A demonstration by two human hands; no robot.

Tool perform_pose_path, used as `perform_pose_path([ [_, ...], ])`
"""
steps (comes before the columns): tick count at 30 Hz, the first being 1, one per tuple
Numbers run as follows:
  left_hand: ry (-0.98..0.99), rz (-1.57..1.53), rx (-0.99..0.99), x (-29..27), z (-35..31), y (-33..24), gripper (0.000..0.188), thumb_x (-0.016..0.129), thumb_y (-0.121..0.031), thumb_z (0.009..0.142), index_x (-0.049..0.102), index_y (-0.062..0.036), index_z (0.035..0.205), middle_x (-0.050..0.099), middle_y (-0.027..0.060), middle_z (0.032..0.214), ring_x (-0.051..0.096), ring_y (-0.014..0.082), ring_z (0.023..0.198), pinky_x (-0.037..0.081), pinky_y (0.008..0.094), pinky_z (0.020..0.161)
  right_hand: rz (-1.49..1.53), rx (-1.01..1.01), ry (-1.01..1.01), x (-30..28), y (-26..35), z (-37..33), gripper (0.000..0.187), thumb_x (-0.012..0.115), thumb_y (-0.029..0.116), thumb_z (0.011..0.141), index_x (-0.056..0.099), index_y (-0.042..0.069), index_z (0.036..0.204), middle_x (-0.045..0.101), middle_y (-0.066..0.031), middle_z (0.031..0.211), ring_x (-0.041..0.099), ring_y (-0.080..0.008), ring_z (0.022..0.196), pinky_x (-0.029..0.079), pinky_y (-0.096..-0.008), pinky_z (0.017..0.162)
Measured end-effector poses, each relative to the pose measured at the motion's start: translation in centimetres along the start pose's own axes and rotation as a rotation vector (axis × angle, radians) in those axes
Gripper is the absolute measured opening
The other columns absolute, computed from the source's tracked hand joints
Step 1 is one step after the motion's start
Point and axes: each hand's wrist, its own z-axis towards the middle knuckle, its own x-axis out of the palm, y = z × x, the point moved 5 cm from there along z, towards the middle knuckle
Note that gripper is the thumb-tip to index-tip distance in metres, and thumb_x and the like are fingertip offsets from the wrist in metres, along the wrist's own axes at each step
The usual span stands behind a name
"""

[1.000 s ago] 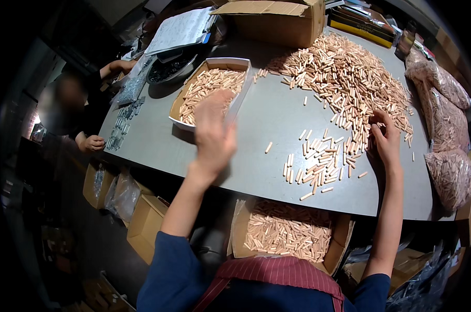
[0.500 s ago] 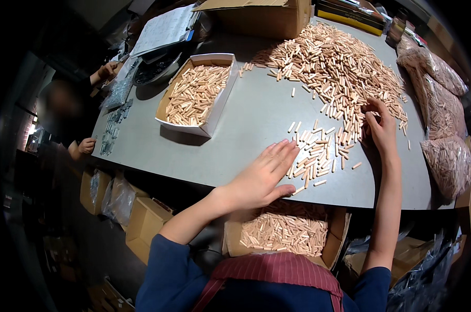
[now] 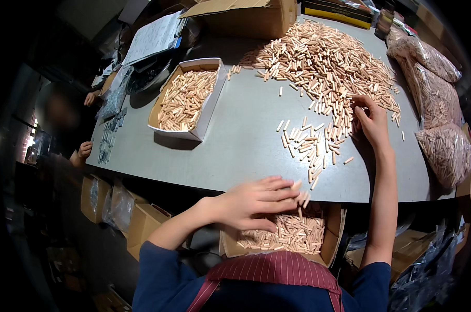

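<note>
Several short, pale wooden pegs [image 3: 301, 197] have just been swept by the left hand [image 3: 248, 204], fingers outstretched, past the grey counter's [image 3: 235, 140] edge above the brown cardboard box [image 3: 333, 234], leaving fewer loose ones, while the right hand's [image 3: 371, 124] curled fingers, grip hidden, meet the main pile [image 3: 324, 62].

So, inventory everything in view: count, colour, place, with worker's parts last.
pegs: uncounted, pale wood, mostly table's right
table: one, grey, centre
peg carton: one, white, table's left
lower box: one, brown, bottom centre
peg bags: several, clear, right edge
bowl: one, greyish, upper left
papers: uncounted, white, upper left
large box: one, brown, top
flat box: one, yellow-black, top right
small pieces: many, greyish, left end
floor boxes: several, brown, lower left
co-worker's hands: two, bare, far left
apron: one, red, bottom
left hand: one, bare, over lower box
right hand: one, bare, at pegs
</note>
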Motion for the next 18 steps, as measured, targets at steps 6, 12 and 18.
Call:
perform_pose_path([
  [6,-0.257,-0.103,-0.283,-4.7,-0.3,3.6,0.052,0.06,-0.024,0.106,0.052,-0.0089,0.155,0.041,0.0194,0.165,0.035,0.0397,0.155,0.029,0.0495,0.126,-0.209,-0.297,-0.087,-0.1,-1.0,0.4,0.03,0.064,0.005,0.093,0.068,0.002,0.123,0.077,-0.0084,0.102,0.069,-0.0132,0.068,0.056,-0.0308,0.065],
  [12,-0.21,0.305,-0.377,-5.0,3.8,8.8,0.084,0.057,-0.044,0.105,0.025,0.0131,0.158,0.027,0.0365,0.164,0.024,0.0483,0.156,0.02,0.0519,0.129,-0.093,-0.087,-0.076,0.0,0.2,0.2,0.037,0.063,0.008,0.098,0.06,0.005,0.135,0.076,-0.0097,0.105,0.07,-0.0142,0.071,0.057,-0.0302,0.066],
  [18,-0.021,0.444,-0.22,-2.6,7.6,8.8,0.086,0.051,-0.05,0.106,0.022,0.009,0.161,0.024,0.0304,0.169,0.02,0.0442,0.159,0.012,0.054,0.13,-0.162,-0.165,-0.126,-0.2,-0.2,0.3,0.038,0.064,0.01,0.099,0.059,0.005,0.136,0.076,-0.0104,0.106,0.073,-0.0158,0.077,0.058,-0.0307,0.069],
])
